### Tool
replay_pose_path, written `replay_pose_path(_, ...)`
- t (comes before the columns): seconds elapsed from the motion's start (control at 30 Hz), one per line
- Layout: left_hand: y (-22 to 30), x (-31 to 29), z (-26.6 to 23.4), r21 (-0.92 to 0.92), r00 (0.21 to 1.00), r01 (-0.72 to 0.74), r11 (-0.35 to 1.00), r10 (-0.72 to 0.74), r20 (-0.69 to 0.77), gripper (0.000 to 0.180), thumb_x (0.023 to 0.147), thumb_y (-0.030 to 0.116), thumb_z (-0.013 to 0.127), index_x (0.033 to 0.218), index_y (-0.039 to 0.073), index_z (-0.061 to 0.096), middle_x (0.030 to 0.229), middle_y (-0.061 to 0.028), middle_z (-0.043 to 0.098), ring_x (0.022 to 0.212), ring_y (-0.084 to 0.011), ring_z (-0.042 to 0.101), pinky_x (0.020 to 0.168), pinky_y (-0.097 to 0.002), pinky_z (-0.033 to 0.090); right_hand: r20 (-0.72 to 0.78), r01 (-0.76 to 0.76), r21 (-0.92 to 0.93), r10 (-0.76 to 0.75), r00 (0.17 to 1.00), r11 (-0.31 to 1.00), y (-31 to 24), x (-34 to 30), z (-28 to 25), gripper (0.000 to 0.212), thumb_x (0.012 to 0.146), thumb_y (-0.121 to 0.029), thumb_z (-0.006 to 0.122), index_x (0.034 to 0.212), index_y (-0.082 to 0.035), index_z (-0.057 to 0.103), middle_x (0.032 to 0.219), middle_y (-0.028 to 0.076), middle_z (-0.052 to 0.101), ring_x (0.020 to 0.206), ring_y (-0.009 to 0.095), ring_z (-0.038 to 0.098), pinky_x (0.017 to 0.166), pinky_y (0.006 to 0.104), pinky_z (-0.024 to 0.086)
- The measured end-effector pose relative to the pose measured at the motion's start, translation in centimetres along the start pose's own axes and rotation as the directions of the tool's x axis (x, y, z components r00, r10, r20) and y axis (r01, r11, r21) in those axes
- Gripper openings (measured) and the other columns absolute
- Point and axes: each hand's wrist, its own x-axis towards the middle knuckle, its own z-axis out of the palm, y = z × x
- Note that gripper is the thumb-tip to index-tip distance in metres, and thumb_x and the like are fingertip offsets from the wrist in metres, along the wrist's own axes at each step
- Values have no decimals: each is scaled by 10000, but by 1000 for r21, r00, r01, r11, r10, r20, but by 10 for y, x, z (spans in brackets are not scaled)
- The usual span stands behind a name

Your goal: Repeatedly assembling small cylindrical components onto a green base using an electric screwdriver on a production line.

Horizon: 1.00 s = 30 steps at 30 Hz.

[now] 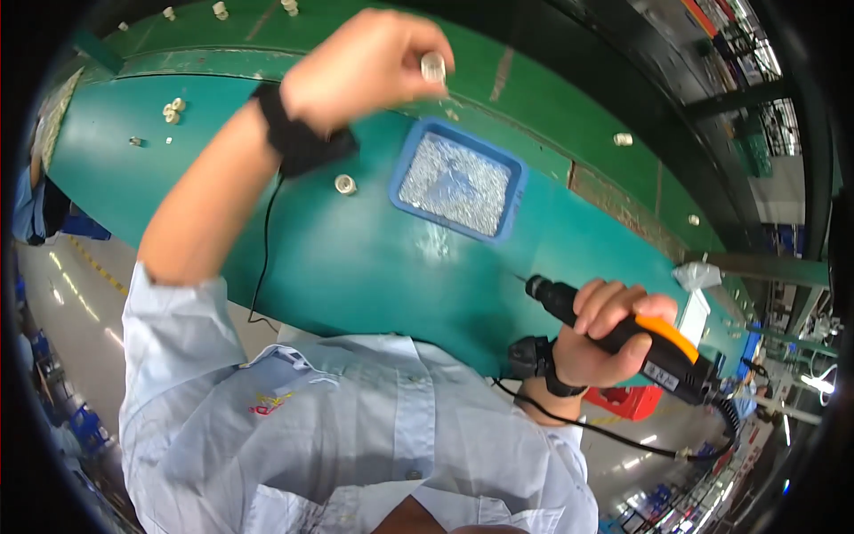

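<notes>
My left hand point(369, 71) is raised over the far edge of the table, fingers closed round a small white cylindrical part point(433, 68). In my right hand point(614, 331) is a black and orange electric screwdriver point(654, 345), its bit pointing left over the table. Between the hands sits a blue tray point(403, 203) full of small silvery metal pieces, too small to tell apart. Another small round white part point(345, 184) rests on the table left of the tray.
Beyond the green table point(356, 267) runs a green strip point(543, 107) with several scattered white parts. A small cluster of white parts point(173, 110) lies at the far left. The screwdriver's black cable point(640, 445) loops below my right hand. A clear plastic bag point(696, 275) lies at the right.
</notes>
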Motion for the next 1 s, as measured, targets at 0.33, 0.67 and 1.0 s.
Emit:
replay_pose_path(0.33,39,-121,124,-153,991,33,988,-12,134,163,707,54,687,852,39,614,790,-99,588,688,-279,588,626,-350,477,153,-1,93,-13,988,996,-10,-5,3,327,886,-356,503,1000,-53,455,581,23,432,466,129,433,469,266,333)
replay_pose_path(0.67,17,-57,115,-18,995,-30,999,32,96,133,730,129,678,790,33,607,801,-117,594,724,-300,583,647,-382,464,111,-5,74,-4,994,997,-11,-11,-5,320,889,-348,496,1004,-51,463,583,26,431,459,128,424,460,267,330)
replay_pose_path(1.0,8,-56,116,-84,1000,16,996,-16,3,131,766,102,650,872,33,617,791,-103,606,723,-250,577,656,-323,468,116,-10,90,0,993,996,-7,-7,-6,321,891,-350,497,997,-48,466,574,22,426,459,125,418,465,268,329)
